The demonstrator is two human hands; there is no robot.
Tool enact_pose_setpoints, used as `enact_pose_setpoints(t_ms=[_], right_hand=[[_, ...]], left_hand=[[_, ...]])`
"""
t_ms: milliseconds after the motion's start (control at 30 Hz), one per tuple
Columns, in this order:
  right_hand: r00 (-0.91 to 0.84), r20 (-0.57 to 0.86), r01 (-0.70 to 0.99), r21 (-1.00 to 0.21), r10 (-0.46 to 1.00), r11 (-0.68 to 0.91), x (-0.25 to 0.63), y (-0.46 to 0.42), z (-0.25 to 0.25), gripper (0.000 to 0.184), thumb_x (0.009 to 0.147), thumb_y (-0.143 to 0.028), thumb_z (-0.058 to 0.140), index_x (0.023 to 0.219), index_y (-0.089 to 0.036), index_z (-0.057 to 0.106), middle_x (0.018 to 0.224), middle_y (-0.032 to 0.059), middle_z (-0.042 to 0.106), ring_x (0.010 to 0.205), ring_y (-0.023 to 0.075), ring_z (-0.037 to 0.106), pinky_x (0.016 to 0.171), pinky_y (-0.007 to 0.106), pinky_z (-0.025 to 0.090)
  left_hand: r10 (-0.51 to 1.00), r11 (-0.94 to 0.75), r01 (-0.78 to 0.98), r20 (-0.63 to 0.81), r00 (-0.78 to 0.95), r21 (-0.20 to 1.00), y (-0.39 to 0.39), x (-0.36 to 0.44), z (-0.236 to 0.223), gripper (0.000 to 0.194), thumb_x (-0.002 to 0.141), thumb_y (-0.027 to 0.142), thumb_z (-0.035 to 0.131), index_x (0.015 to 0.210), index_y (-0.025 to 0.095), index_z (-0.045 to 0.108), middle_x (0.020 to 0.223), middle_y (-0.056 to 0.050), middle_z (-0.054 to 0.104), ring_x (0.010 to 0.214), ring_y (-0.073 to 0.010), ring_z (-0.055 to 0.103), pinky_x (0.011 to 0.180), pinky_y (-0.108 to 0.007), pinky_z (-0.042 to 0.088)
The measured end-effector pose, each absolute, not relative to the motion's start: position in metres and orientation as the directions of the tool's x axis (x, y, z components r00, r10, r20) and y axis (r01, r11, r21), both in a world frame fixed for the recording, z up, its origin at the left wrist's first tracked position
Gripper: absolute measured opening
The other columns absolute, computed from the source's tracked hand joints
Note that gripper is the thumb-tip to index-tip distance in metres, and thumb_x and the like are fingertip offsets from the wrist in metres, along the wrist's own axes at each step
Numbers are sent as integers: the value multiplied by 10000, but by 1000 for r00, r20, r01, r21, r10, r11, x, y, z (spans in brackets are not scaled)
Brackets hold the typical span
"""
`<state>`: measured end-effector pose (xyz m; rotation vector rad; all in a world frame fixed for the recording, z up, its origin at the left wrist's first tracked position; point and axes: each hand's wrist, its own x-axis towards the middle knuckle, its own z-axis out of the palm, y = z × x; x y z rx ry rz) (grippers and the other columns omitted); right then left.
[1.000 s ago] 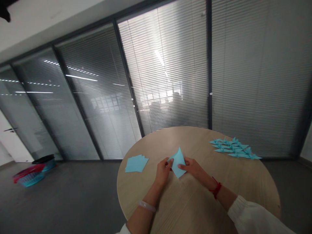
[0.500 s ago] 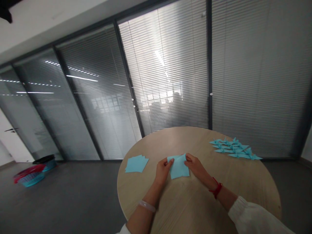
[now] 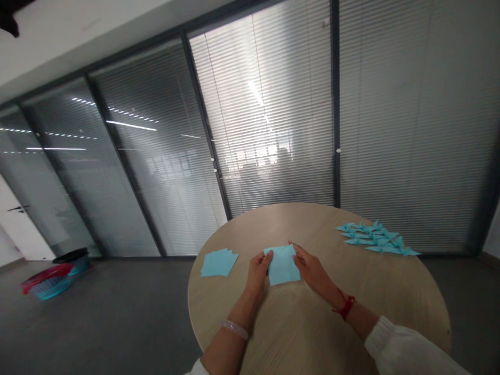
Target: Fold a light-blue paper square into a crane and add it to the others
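A light-blue square sheet of paper [image 3: 284, 266] is held up between my two hands, over the near middle of the round table. My left hand [image 3: 258, 271] pinches its left edge, thumb on the front face. At the right edge my right hand [image 3: 308, 266] grips the sheet near its upper corner, fingers partly behind it. To the left lies a loose stack of the same blue paper sheets [image 3: 219, 263]. Several folded blue paper cranes [image 3: 377, 238] stand in rows at the table's right side.
The round wooden table [image 3: 324, 333] stands close to a glass partition with blinds [image 3: 269, 104]. On the floor at left are a blue basket with a red liner [image 3: 49, 281] and another with a black liner [image 3: 76, 259]. A white door [image 3: 23, 224] is at far left.
The paper's top edge, uneven before, now lies nearly straight and the sheet looks flatter. My right hand has shifted slightly left and up; the stack and the cranes have stayed put.
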<state>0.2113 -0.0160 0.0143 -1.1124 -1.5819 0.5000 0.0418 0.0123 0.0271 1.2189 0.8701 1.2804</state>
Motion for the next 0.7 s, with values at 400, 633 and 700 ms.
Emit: enact_pose_setpoints(t_ms=[400, 633, 700], right_hand=[[86, 415, 347, -865, 906, 363, 218, -14, 18, 462, 830, -410, 511, 1211, -151, 535, 920, 89, 721, 787, 217, 673, 693, 310, 532], [-25, 539, 269, -807, 842, 525, 215, -23, 29, 378, 874, -412, 468, 1142, -208, 640, 1119, 66, 681, 970, 222, 642, 852, 352, 508], [-72, 575, 289, -770, 815, 569, 214, -25, 29, 329, 885, -363, 451, 1070, -222, 684, 1095, 58, 693, 1005, 220, 631, 904, 373, 483]], left_hand=[[956, -114, -194, 161, 246, 974, 6, 45, 33, 440, 619, 511, 735, 721, 87, 676, 590, -21, 598, 517, -110, 497, 564, -256, 438], [978, -71, -294, 125, 168, 953, 6, 45, 35, 416, 591, 483, 763, 644, 84, 659, 551, -21, 590, 482, -96, 482, 510, -225, 400], [980, -46, -338, 108, 167, 940, 6, 44, 36, 402, 586, 466, 769, 631, 84, 652, 539, -26, 591, 476, -100, 489, 507, -228, 398]])
